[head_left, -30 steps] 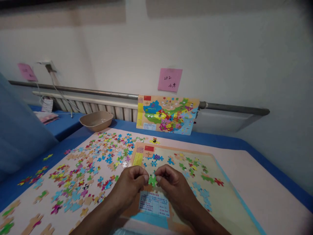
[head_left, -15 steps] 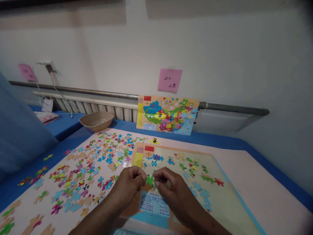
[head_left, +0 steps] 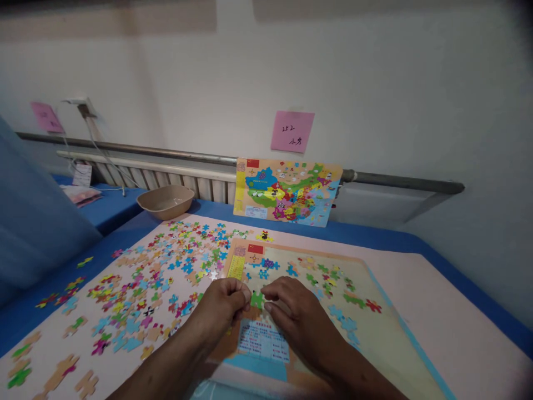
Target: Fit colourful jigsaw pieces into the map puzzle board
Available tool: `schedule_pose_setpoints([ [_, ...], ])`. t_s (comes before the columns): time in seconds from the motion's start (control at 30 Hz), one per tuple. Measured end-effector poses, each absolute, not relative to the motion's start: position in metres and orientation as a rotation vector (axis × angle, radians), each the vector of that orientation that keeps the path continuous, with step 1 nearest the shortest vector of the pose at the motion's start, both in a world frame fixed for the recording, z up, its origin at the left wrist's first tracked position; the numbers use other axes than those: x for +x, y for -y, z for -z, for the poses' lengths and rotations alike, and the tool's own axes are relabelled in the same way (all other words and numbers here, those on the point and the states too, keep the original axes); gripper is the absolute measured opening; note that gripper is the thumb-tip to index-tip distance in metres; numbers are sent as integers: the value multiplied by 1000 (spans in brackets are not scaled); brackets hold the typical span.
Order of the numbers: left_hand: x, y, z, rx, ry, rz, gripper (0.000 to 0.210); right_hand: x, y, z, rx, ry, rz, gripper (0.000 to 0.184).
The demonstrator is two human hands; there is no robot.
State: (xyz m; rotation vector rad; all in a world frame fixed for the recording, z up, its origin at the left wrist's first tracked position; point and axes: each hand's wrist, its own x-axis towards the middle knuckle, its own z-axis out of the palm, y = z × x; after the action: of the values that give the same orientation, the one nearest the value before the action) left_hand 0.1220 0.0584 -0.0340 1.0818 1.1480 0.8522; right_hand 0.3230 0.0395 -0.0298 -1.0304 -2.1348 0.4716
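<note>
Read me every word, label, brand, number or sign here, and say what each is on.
"252": pink sticky note above the China map poster.
"小", then a character I can't make out: same note.
Too small to read reliably: the print on the China map poster, and on the puzzle board's blue text panel and yellow panel.
Too blurred: left-hand pink note, white card.
No brand is legible.

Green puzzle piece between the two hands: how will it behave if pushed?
The green puzzle piece looks small and flat, so it is probably light and should slide rather than roll. Its knobbed outline might snag on edges.
</note>
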Motion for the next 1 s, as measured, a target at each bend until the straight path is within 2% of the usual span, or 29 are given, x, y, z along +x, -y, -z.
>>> schedule_pose_setpoints([
  [0.2, 122, -57, 32, 1079, -1145, -848, 27, 323, -40, 33, -1014, 2164, -384, 12],
  [0.77, 123, -59, 36, 1087, -1151, -858, 33, 323, -41, 31, -1030, 2162, -411, 10],
  [0.93, 114, -54, 28, 1187, -1188, -793, 35, 317, -31, 27, -1076, 2137, -369, 10],
  [1.0, 98, -54, 21, 1205, -1257, -858, 34, 305, -19, 33, -1151, 2086, -304, 18],
])
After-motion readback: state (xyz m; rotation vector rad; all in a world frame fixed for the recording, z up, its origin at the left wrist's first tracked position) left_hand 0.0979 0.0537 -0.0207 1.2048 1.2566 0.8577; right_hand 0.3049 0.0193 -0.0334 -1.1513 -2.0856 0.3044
